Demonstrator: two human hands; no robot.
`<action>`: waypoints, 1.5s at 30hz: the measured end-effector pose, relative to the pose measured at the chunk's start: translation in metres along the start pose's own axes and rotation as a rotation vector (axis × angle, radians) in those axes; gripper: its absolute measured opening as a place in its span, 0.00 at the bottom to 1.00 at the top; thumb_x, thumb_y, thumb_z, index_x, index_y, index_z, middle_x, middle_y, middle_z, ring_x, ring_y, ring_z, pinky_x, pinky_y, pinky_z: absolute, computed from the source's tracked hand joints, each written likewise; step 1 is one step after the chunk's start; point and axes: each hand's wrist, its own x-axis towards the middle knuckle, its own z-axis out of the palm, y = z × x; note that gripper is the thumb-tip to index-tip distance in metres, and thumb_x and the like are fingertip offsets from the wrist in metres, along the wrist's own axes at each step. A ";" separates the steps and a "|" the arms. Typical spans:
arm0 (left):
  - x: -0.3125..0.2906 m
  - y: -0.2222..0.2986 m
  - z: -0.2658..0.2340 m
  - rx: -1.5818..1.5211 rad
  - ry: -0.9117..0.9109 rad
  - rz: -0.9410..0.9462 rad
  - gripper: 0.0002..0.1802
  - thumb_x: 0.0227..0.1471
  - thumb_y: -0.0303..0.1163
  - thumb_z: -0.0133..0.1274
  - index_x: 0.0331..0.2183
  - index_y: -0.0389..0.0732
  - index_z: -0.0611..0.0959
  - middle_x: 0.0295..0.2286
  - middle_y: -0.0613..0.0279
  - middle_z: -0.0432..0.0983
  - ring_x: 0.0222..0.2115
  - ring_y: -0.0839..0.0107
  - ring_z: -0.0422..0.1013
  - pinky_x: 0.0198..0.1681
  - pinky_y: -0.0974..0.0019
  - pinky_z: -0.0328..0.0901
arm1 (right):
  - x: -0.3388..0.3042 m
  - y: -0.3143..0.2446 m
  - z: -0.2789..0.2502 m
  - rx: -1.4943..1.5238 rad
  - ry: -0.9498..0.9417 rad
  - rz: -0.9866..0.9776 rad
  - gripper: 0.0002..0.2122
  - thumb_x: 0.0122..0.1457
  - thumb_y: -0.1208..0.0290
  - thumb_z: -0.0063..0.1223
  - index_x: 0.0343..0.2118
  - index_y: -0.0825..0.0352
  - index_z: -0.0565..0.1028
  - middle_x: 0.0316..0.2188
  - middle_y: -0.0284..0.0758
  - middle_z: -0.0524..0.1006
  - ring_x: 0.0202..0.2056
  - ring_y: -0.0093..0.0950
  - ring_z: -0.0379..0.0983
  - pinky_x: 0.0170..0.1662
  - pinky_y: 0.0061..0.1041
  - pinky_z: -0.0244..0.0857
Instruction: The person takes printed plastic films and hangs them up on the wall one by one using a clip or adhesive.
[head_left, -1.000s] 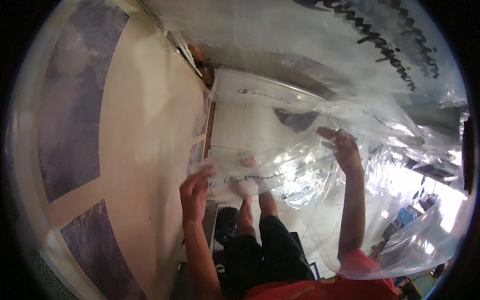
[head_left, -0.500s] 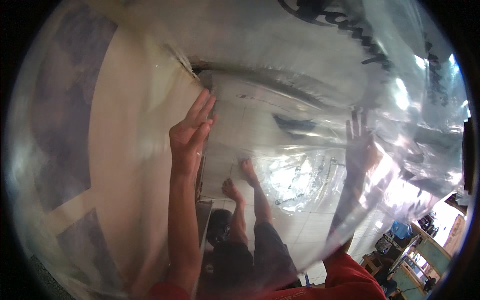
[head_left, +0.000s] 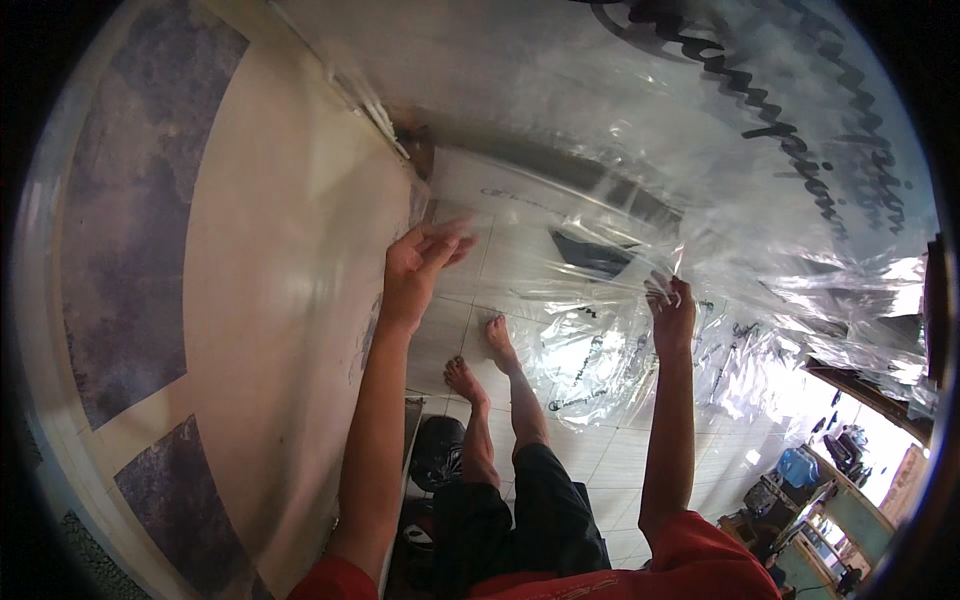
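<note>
A large clear plastic sheet (head_left: 600, 90) with dark printed lettering spreads over the upper part of the view and down the right side. My right hand (head_left: 672, 310) is closed on an edge of it, and creases fan out from the fingertips. Left of it, my left hand (head_left: 412, 275) is raised beside the pale wall, its fingers loosely bent and apart, partly blurred. No plastic shows in its grasp. Crumpled printed plastic (head_left: 590, 365) hangs or lies below and left of my right hand, catching bright light; which of these I cannot tell.
A pale wall with grey patches (head_left: 130, 220) rises at the left. My bare feet (head_left: 465, 380) stand on the tiled floor (head_left: 590, 455). Near my left leg is a black rounded object (head_left: 438, 452). At lower right stand cluttered shelving (head_left: 830, 520) and a blue item (head_left: 797, 467).
The plastic has moved up, away from my forearms. My right hand, earlier spread behind the film, has come lower and left and closed on it. My left hand has shifted right and down.
</note>
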 end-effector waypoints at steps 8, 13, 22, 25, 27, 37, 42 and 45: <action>0.004 -0.008 -0.007 0.052 0.154 -0.157 0.16 0.57 0.39 0.52 0.38 0.35 0.77 0.33 0.55 0.80 0.31 0.67 0.78 0.30 0.69 0.70 | 0.011 -0.006 0.005 -0.125 -0.086 -0.095 0.14 0.62 0.61 0.49 0.41 0.68 0.71 0.29 0.36 0.76 0.28 0.28 0.75 0.33 0.23 0.67; 0.040 0.057 0.008 0.386 0.297 -0.013 0.19 0.56 0.45 0.53 0.34 0.37 0.80 0.24 0.58 0.80 0.25 0.73 0.76 0.23 0.73 0.64 | 0.028 -0.044 0.042 -0.186 -0.101 -0.190 0.14 0.60 0.61 0.53 0.38 0.68 0.73 0.23 0.33 0.74 0.26 0.25 0.75 0.33 0.23 0.68; 0.074 0.051 0.007 0.625 0.373 -0.204 0.21 0.49 0.47 0.61 0.32 0.37 0.80 0.18 0.62 0.76 0.18 0.79 0.68 0.24 0.74 0.62 | 0.062 -0.037 0.047 -0.393 0.030 0.069 0.19 0.54 0.56 0.58 0.39 0.68 0.77 0.25 0.32 0.75 0.26 0.24 0.75 0.32 0.19 0.68; 0.072 0.044 0.011 0.443 0.391 -0.120 0.22 0.50 0.43 0.60 0.40 0.35 0.76 0.23 0.61 0.78 0.25 0.79 0.70 0.34 0.75 0.64 | 0.058 -0.031 0.039 -0.420 0.076 0.062 0.19 0.55 0.56 0.57 0.42 0.66 0.75 0.30 0.35 0.77 0.30 0.26 0.76 0.32 0.19 0.68; 0.075 0.036 0.014 0.228 0.359 -0.001 0.26 0.52 0.37 0.59 0.48 0.34 0.69 0.29 0.58 0.79 0.33 0.78 0.70 0.43 0.73 0.62 | 0.053 -0.035 0.045 -0.123 0.049 0.174 0.18 0.57 0.59 0.54 0.46 0.65 0.73 0.36 0.40 0.76 0.36 0.28 0.76 0.36 0.19 0.69; 0.123 -0.015 -0.004 0.375 0.311 0.137 0.20 0.53 0.30 0.57 0.46 0.35 0.71 0.33 0.56 0.79 0.36 0.74 0.71 0.47 0.71 0.61 | 0.064 -0.016 0.014 -0.170 -0.020 -0.105 0.21 0.58 0.69 0.56 0.52 0.69 0.66 0.44 0.39 0.73 0.42 0.29 0.74 0.48 0.24 0.66; 0.126 -0.041 -0.017 0.574 0.305 0.175 0.12 0.53 0.28 0.56 0.40 0.37 0.76 0.31 0.62 0.79 0.32 0.76 0.72 0.41 0.72 0.63 | 0.074 -0.008 0.033 -0.130 0.120 -0.169 0.21 0.53 0.75 0.60 0.47 0.70 0.63 0.38 0.37 0.78 0.40 0.29 0.76 0.39 0.19 0.69; 0.137 -0.055 -0.022 0.515 0.320 0.323 0.10 0.52 0.27 0.56 0.39 0.38 0.78 0.31 0.64 0.78 0.32 0.76 0.72 0.40 0.71 0.64 | 0.094 0.005 0.033 -0.009 0.095 -0.224 0.20 0.53 0.76 0.58 0.48 0.67 0.63 0.37 0.37 0.78 0.36 0.26 0.75 0.39 0.19 0.65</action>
